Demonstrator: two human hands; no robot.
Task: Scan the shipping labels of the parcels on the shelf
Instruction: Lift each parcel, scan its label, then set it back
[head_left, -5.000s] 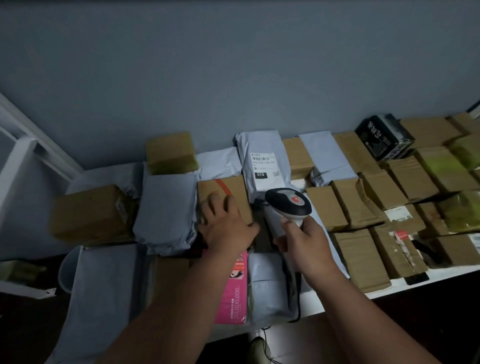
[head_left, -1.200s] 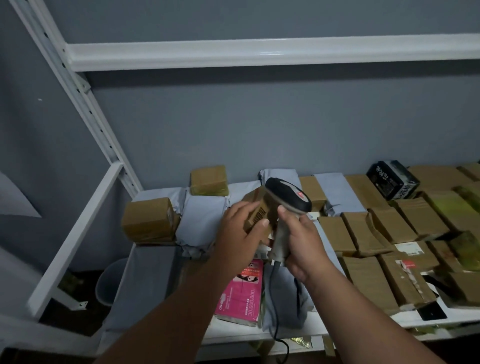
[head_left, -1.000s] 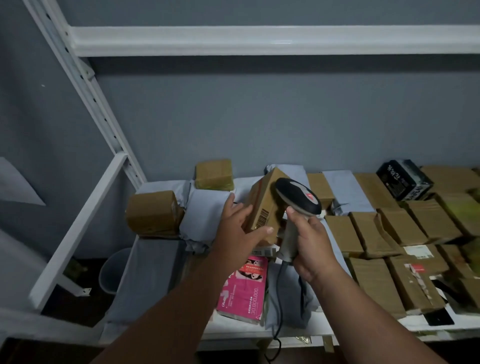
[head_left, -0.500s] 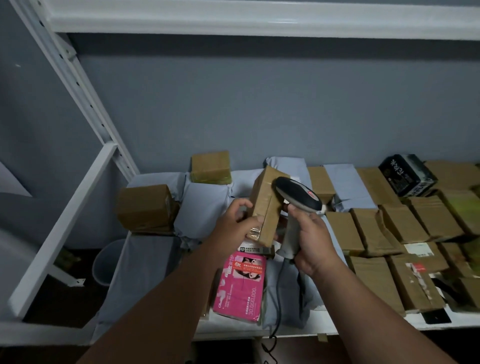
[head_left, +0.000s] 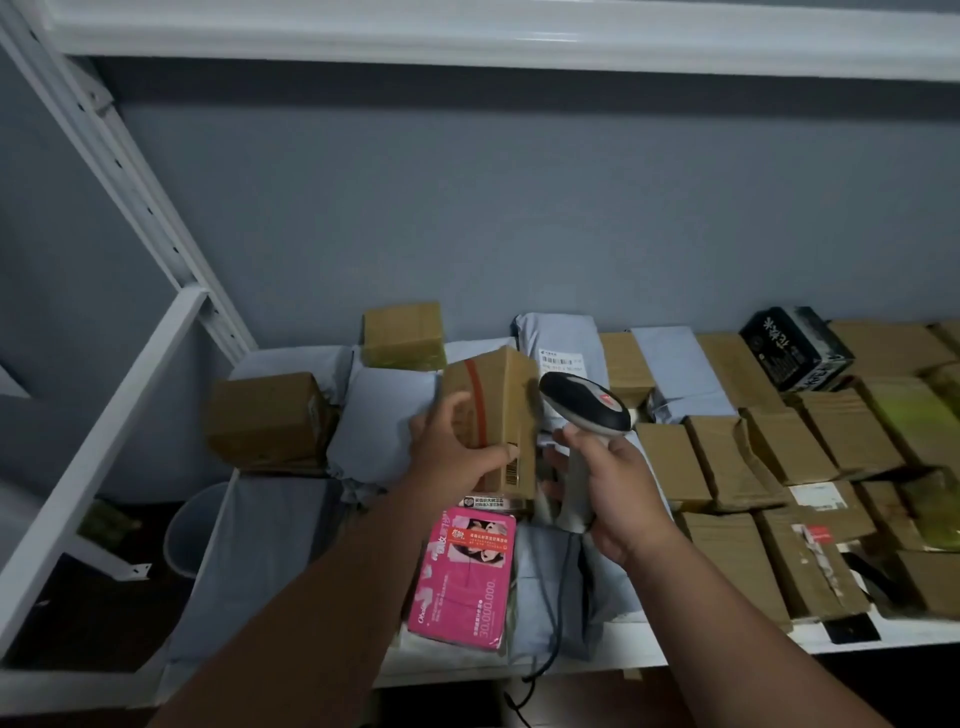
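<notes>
- A small brown cardboard box (head_left: 491, 410) is held up above the shelf (head_left: 727, 644), gripped by the left hand (head_left: 452, 457) with the fingers curled round its left face and the thumb laid along its lower edge.
- An orange-red tape stripe is seen running down the box's near face, and a small barcode is printed low on its right-hand side panel.
- The box is stood on end, its long axis near upright and tipped slightly to the left; the barcoded side panel is turned toward the scanner.
- A handheld barcode scanner (head_left: 584, 410), with a dark head, a red mark and a pale grey handle, is grasped by the right hand (head_left: 618, 499), the fingers wrapped round the handle; its head is pointed left, just beside the box's upper right edge.
- A dark cable is seen hanging from the handle past the shelf's front edge.
- The white shelf is crowded with parcels: brown cartons (head_left: 737, 566) in rows at the right, grey mailer bags (head_left: 384, 426) at the left and rear, one with a white label (head_left: 563, 361), a pink packet (head_left: 465, 577) below the box, and a black printed box (head_left: 795, 345) at the far right.
- A blue-grey wall is seen behind, a white upper shelf rail (head_left: 467, 31) above, a white slotted upright (head_left: 130, 182) at the left, and a pale bin (head_left: 189, 530) on the floor.
</notes>
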